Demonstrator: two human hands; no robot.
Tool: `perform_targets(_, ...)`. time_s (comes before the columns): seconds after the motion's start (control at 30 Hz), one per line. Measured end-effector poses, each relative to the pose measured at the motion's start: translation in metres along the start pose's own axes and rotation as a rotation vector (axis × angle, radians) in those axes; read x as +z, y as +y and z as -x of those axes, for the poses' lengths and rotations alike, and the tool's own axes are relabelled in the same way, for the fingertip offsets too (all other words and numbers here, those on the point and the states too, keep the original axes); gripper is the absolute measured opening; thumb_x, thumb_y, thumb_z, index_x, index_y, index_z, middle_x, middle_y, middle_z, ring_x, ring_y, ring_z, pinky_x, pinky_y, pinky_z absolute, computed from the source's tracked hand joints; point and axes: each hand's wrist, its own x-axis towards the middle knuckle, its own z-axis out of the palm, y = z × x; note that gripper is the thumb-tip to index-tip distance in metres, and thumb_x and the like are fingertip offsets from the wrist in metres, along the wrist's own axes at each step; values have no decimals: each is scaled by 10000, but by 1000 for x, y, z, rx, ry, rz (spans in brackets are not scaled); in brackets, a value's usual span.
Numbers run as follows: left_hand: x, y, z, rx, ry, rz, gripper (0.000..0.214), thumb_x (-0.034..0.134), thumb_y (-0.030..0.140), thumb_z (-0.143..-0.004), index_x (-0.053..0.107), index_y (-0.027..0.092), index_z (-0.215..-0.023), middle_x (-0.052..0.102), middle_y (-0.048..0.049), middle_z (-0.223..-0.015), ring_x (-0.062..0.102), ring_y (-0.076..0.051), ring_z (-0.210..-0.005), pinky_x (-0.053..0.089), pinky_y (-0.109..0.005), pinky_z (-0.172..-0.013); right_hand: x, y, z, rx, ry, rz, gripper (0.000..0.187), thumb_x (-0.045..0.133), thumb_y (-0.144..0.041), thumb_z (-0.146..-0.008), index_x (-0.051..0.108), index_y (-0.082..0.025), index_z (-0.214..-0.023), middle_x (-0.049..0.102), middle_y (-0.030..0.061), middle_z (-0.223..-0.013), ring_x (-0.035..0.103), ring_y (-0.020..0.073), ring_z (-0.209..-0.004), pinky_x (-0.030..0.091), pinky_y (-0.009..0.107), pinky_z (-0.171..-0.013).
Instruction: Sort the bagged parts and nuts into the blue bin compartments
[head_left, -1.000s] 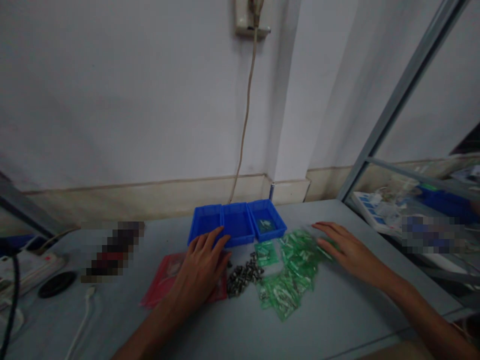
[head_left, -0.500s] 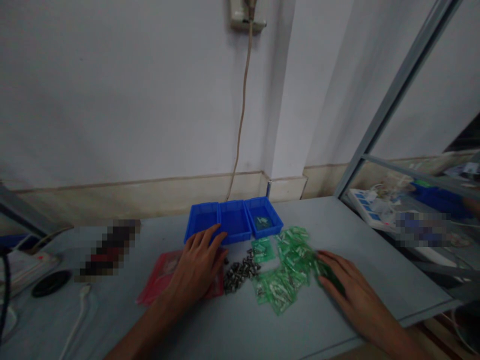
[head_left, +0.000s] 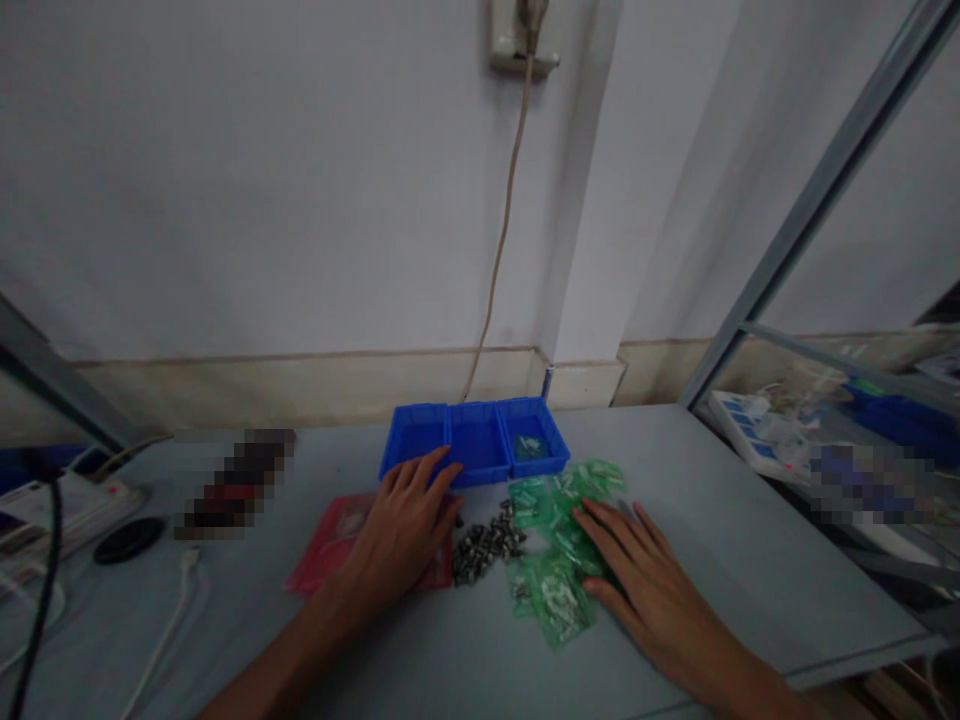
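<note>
My left hand (head_left: 409,520) lies open over the red plastic bags (head_left: 330,545), covering part of them, its fingertips close to the front of the blue bins. Beside its thumb is a loose heap of small dark metal parts (head_left: 487,548). My right hand (head_left: 637,570) rests with fingers spread on the right side of a pile of small green plastic bags (head_left: 559,595), which have pale pieces inside. What lies beneath its palm is hidden. Behind both hands stand three joined blue bins (head_left: 478,445); the right one holds a small clear bag (head_left: 529,447).
To the left lie a black round disc (head_left: 130,540), a white cable (head_left: 169,625) and a blurred-out object (head_left: 236,490). A metal frame post (head_left: 810,210) rises at the right, with a power strip (head_left: 750,440) beyond it. The wall closes off the back.
My right hand has moved left onto the green bags, its fingers now spread. My left hand stays over the red bags. The whole view has shifted slightly.
</note>
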Motion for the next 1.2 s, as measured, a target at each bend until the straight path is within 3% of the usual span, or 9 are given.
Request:
perform_targets(0.13,-1,1,0,-12,-24,-4,367,565,328,-1064,604,225,-1414,570,-133,-1523,577,-354,-1320,503,-563,-1095,-21,1,-34,-39,86,-23,454,502,-390,-1106,505,-343,-1558,593,85,-1551,547,334,-1422,350,634,-1242)
perform_targets(0.27,-2,1,0,-16,-22,8,360,557,333,-1069,605,227,-1409,571,-131,-1520,575,-346,-1330,499,-558,-1102,-40,15,-110,-124,66,-70,378,472,-306,-1123,563,-248,-1485,700,120,-1363,623,299,-1265,482,501,-1095)
perform_targets(0.4,-4,3,-1,-17,-31,12,362,569,327,-1064,598,228,-1410,560,-129,-1535,565,-348,-1340,493,-559,-1111,-29,29,-191,-186,-223,90,445,726,-315,-1001,614,-188,-1413,699,160,-1349,610,338,-1279,441,497,-1077)
perform_targets(0.53,-6,5,-1,-24,-42,11,372,583,309,-1057,593,214,-1417,557,-137,-1538,561,-355,-1337,482,-569,-1117,-8,32,-229,-198,-323,139,420,928,-280,-795,732,-147,-1142,759,147,-1088,695,335,-1053,436,495,-1030)
perform_targets(0.67,-8,7,-1,-33,-48,21,379,592,288,-1050,593,216,-1423,545,-136,-1556,554,-344,-1349,469,-561,-1134,-6,33,-226,-194,-281,122,269,853,-253,-866,712,-151,-1071,729,136,-1084,680,314,-1047,437,451,-1007)
perform_targets(0.8,-8,7,-1,-36,-44,21,375,589,299,-1055,596,220,-1421,547,-135,-1555,560,-341,-1345,477,-556,-1124,-27,31,-204,-161,-130,34,202,569,-281,-1075,602,-164,-1236,643,155,-1265,661,258,-1088,479,364,-938)
perform_targets(0.93,-9,8,-1,-32,-49,12,374,579,305,-1061,588,224,-1426,552,-133,-1550,559,-340,-1350,476,-556,-1126,-51,20,-166,-72,-42,-330,401,612,-427,-1059,486,-228,-1384,698,29,-959,670,227,-801,508,319,-738)
perform_targets(1.03,-9,8,-1,-29,-41,13,364,548,315,-1074,584,226,-1425,550,-133,-1551,560,-336,-1352,477,-556,-1125,-54,8,-134,-121,-175,-385,305,578,-405,-1079,535,-267,-1348,746,35,-1024,712,240,-888,540,338,-800)
perform_targets(1.2,-8,8,-1,-24,-26,11,361,536,321,-1077,587,227,-1423,558,-132,-1542,562,-331,-1351,478,-547,-1121,-27,-3,-102,-205,-109,-239,283,555,-363,-1095,604,-296,-1365,751,73,-1250,704,282,-1142,559,438,-994)
